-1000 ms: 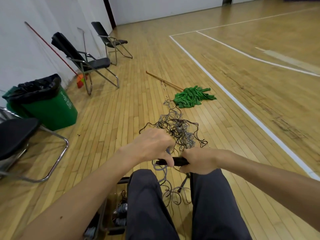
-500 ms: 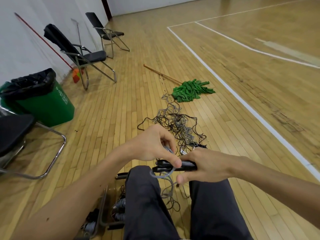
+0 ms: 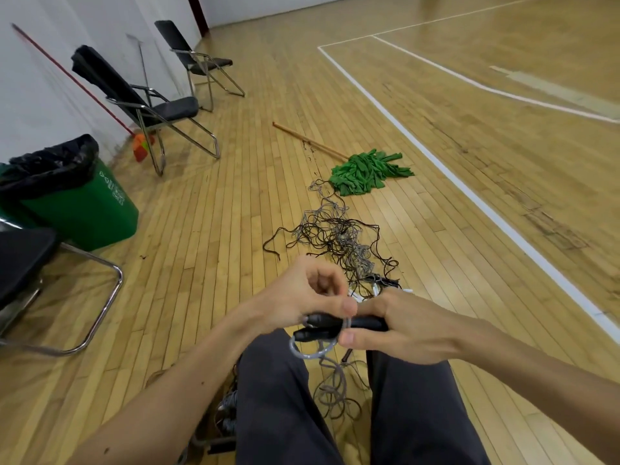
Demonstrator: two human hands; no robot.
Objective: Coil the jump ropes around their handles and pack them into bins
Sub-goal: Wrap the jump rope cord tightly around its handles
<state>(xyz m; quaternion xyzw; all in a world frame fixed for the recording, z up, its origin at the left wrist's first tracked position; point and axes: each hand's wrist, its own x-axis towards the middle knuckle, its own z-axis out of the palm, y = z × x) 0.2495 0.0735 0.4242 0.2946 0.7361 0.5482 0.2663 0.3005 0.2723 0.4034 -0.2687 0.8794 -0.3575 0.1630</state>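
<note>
White lettering on green bin (image 3: 100, 209) illegible. Left hand (image 3: 302, 297) pinches grey rope (image 3: 308, 354); right hand (image 3: 406, 327) grips black handles (image 3: 322, 325); open floor (image 3: 469, 196) beyond.

Dk grey trousers (image 3: 278, 414), plain w/ soft creases — forearms (image 3: 161, 404), left hand (image 3: 302, 297) & right hand (image 3: 406, 327) all bare.

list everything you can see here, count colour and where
handles: two, black, held together between the hands
grey rope: one, grey, looped round the handles, trailing down between the knees
rope tangle: one pile, black and grey, floor ahead
mop: one, green head, wooden stick, floor beyond the tangle
chairs: three, black, two by the wall, one at left edge
trash bin: one, green, black bag, left
broom: one, red stick, leaning on wall
legs: two, dark trousers, bottom centre
left hand: pinches grey rope
right hand: grips handles
</note>
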